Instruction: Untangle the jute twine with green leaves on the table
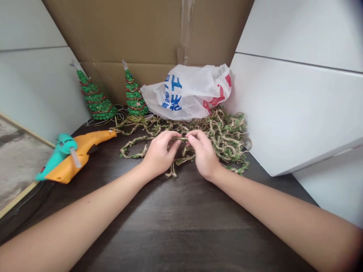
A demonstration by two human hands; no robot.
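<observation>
Surface: dark wood-grain table point(181, 226), with a brown cardboard box wall point(147, 34) behind and white panels point(283, 113) to the right.
Left hand: left hand point(159, 153) pinches a strand of green-leaf jute twine garland point(227, 136) between thumb and fingers.
Right hand: right hand point(202, 153) grips the same strand, fingertips meeting the left.
Garland position: piled at table centre-rear, just below the white printed plastic bag point(187, 92).
Left side: orange and teal glue gun point(72, 155) lying flat.
Rear: two small green cone trees point(96, 98) stand upright.
</observation>
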